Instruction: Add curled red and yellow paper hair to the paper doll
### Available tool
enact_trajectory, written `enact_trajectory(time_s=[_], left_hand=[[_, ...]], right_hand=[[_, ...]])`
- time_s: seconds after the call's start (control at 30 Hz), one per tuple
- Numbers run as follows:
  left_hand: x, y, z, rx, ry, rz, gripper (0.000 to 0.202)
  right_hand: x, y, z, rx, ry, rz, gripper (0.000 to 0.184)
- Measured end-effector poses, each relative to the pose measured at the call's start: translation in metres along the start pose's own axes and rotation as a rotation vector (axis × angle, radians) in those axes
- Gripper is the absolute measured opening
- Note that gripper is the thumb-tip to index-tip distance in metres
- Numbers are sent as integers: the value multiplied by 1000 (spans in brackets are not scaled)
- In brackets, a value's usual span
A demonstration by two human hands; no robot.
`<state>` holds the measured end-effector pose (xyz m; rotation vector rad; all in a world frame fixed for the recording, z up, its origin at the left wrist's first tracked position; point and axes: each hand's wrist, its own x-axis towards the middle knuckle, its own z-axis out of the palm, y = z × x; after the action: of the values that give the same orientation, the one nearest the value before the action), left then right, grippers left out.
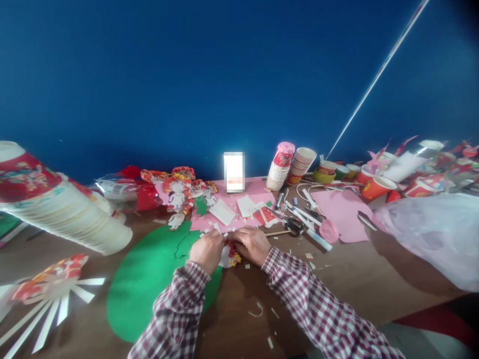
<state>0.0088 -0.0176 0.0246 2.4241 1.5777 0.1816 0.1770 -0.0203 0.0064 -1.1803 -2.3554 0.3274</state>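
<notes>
My left hand [208,251] and my right hand [253,244] meet over the table, fingers bent together and closed. Between them is a small paper cutout [235,258] with a red and yellow patterned edge and a white part. The fingers cover much of it. Under my left wrist lies a large green paper sheet [142,284]. Just beyond the hands is a pink paper sheet [204,223] with white paper pieces [222,213] and a red patterned piece [266,215] on it. Several paper figures [177,194] with red and yellow trim lie to its left.
Scissors [295,226], a glue tube [319,240] and a pink disc [329,231] lie right of my hands. Stacked paper cups [93,224] lean at left; another cup stack [279,172] stands at the back. A plastic bag [434,234] is at right. Paper scraps dot the brown table [232,319].
</notes>
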Motion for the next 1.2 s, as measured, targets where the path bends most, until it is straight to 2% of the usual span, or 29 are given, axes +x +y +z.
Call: enact_trajectory(time_s=[0.43, 0.67, 0.9, 1.2], left_hand=[[-1, -3, 2, -111, 35, -39, 18], [1, -7, 5, -230, 23, -80, 15], [3, -14, 13, -366, 66, -66, 11], [3, -13, 11, -322, 49, -63, 10]], right_hand=[[-1, 5, 0, 61, 27, -41, 21], [-1, 7, 0, 54, 4, -63, 17], [-1, 6, -2, 89, -8, -55, 14], [1, 6, -2, 131, -9, -27, 12]])
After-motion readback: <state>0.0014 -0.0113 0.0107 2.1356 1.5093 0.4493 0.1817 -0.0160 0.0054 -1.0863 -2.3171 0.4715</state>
